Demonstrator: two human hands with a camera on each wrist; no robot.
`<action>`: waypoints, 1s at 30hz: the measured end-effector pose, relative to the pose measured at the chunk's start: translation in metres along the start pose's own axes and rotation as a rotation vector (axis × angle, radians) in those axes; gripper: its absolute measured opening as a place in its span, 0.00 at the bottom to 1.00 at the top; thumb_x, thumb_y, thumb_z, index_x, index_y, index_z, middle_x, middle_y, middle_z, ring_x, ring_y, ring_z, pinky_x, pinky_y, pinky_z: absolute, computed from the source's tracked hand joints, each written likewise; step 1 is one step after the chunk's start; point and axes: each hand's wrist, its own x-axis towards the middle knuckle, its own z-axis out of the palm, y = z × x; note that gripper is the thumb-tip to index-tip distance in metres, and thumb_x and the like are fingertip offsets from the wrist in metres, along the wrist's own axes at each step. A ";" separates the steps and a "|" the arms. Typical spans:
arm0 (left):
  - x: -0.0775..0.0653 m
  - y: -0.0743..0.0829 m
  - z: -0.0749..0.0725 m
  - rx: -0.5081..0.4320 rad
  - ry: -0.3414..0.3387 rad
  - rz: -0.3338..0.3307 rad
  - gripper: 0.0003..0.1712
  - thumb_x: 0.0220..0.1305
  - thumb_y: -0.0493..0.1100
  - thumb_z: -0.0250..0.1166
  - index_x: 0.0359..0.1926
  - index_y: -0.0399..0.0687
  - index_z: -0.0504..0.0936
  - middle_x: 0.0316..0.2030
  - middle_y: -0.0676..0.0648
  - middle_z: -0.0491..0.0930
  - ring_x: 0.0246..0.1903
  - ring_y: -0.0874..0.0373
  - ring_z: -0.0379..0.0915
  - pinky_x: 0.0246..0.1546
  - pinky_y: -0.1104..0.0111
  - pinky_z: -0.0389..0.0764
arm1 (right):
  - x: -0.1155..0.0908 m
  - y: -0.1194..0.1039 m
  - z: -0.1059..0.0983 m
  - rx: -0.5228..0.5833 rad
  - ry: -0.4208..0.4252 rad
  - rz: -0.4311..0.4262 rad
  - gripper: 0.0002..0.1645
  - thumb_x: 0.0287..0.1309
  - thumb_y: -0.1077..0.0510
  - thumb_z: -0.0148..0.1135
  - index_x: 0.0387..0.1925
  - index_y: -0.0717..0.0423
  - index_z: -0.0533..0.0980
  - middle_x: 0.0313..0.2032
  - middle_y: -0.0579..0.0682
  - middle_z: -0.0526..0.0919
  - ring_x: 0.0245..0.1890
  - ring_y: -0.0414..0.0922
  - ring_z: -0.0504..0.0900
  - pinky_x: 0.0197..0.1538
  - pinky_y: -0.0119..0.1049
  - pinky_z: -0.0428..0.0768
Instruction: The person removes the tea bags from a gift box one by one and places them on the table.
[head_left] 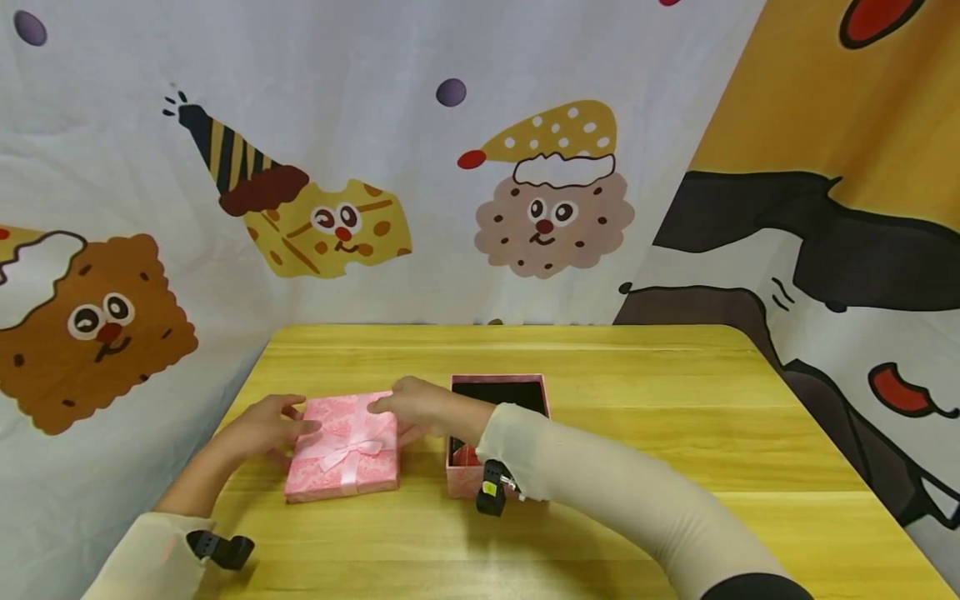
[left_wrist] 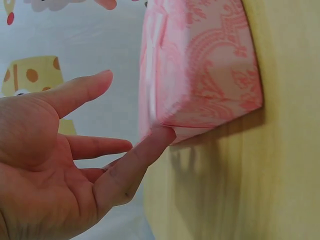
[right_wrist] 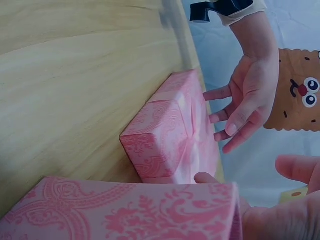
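A pink patterned box lid with a ribbon bow lies flat on the table, left of the middle. My left hand is at the lid's left side, fingers spread; in the left wrist view a fingertip reaches the lower corner of the lid. At its far right corner is my right hand, thumb raised apart from the fingers in the right wrist view. Beneath my right forearm stands the uncovered pink box, black inside, with something red in it, mostly hidden by the sleeve.
The wooden table extends to the right and toward me. Behind it hangs a white cloth printed with cartoon food. Each wrist carries a small black camera, the right one close over the box's near wall.
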 end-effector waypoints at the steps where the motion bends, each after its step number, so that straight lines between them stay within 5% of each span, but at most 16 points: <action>1: -0.001 0.001 -0.001 0.006 0.002 0.006 0.52 0.69 0.49 0.69 0.75 0.20 0.50 0.60 0.24 0.65 0.43 0.46 0.77 0.36 0.55 0.89 | -0.001 -0.001 0.000 0.005 -0.004 -0.005 0.47 0.69 0.55 0.65 0.77 0.70 0.53 0.74 0.68 0.61 0.66 0.66 0.72 0.56 0.55 0.83; 5: -0.003 0.006 -0.001 0.018 0.007 0.036 0.51 0.70 0.48 0.69 0.75 0.21 0.51 0.61 0.23 0.65 0.42 0.47 0.78 0.35 0.55 0.89 | -0.004 -0.001 -0.004 0.014 -0.030 -0.029 0.47 0.69 0.55 0.65 0.77 0.71 0.53 0.74 0.70 0.61 0.69 0.67 0.69 0.59 0.56 0.82; 12: -0.005 0.015 0.002 0.014 0.015 0.091 0.49 0.70 0.47 0.69 0.76 0.24 0.52 0.59 0.26 0.68 0.38 0.49 0.78 0.32 0.55 0.89 | -0.009 -0.003 -0.012 0.026 -0.073 -0.032 0.45 0.70 0.55 0.66 0.77 0.67 0.56 0.69 0.68 0.69 0.57 0.64 0.79 0.56 0.53 0.84; 30: -0.014 0.045 0.012 -0.008 0.006 0.167 0.47 0.69 0.46 0.70 0.77 0.29 0.56 0.60 0.24 0.68 0.33 0.45 0.80 0.29 0.55 0.89 | -0.031 -0.002 -0.040 0.052 -0.119 -0.092 0.37 0.72 0.54 0.63 0.75 0.62 0.61 0.69 0.63 0.69 0.60 0.63 0.80 0.62 0.57 0.79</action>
